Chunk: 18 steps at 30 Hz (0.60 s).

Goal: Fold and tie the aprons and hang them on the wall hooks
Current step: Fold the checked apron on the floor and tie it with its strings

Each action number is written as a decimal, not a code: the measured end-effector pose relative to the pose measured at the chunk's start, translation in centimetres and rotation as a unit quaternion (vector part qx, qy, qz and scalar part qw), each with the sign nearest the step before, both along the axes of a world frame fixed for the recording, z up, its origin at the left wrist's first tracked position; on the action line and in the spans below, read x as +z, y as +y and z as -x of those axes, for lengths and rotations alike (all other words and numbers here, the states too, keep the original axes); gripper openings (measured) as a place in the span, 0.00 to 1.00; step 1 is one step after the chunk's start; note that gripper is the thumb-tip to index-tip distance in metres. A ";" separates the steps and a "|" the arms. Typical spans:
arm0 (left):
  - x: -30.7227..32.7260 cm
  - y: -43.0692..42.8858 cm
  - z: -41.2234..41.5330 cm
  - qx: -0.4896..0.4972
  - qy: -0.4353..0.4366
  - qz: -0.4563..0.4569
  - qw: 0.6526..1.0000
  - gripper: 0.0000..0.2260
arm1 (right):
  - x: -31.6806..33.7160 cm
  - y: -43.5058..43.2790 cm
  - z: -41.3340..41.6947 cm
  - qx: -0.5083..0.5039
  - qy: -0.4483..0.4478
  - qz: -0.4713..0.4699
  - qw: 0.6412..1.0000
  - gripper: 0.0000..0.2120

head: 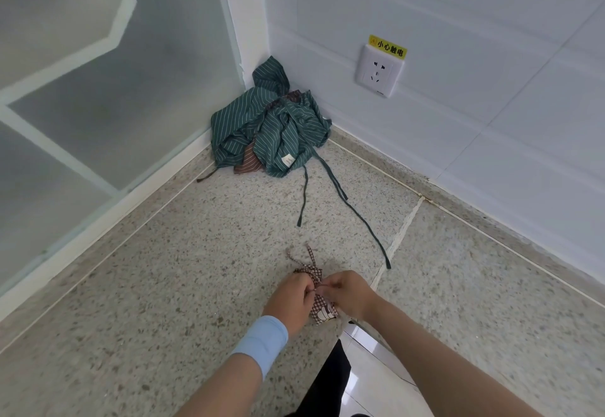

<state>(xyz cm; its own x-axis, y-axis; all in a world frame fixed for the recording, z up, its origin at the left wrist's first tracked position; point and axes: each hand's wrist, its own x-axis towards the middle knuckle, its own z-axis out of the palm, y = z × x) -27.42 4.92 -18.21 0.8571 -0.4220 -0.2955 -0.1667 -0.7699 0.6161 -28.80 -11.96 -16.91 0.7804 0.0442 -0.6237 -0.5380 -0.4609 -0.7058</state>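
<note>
A small folded brown-and-white checked apron point(322, 310) lies on the speckled counter in front of me, rolled into a tight bundle. My left hand point(291, 299) and my right hand point(348, 290) both pinch its strings at the top of the bundle, fingers meeting in the middle. Two loose string ends point(309, 258) stick out beyond my fingers. A heap of green striped aprons point(271, 125) sits crumpled in the far corner, with a brown striped piece showing in it. Its long dark ties point(363, 223) trail across the counter towards me.
A white tiled wall point(458, 122) runs along the right, with a power socket point(379, 71) and a yellow warning label above it. Frosted glass panels point(98, 89) close off the left side. A pale tiled floor point(370, 380) shows below the counter edge.
</note>
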 end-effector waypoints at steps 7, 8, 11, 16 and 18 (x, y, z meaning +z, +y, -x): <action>-0.2 0.0 -0.1 0.007 -0.044 0.008 0.999 0.06 | 0.5 1.6 -0.1 -0.172 0.072 -0.024 0.982 0.11; -0.2 0.1 0.0 0.007 -0.045 0.011 0.999 0.06 | 0.6 1.6 -0.1 -0.198 0.078 -0.025 0.977 0.11; -0.1 0.1 0.0 0.007 -0.044 0.017 0.999 0.06 | 0.4 1.9 -0.2 -0.200 0.047 0.010 0.979 0.06; -0.1 0.4 0.1 0.021 -0.018 0.028 0.999 0.03 | 0.3 1.5 0.3 0.058 -0.066 0.107 0.990 0.10; -0.1 0.6 0.1 0.030 0.014 0.041 0.999 0.04 | 0.5 1.0 0.4 0.122 -0.063 0.116 0.984 0.10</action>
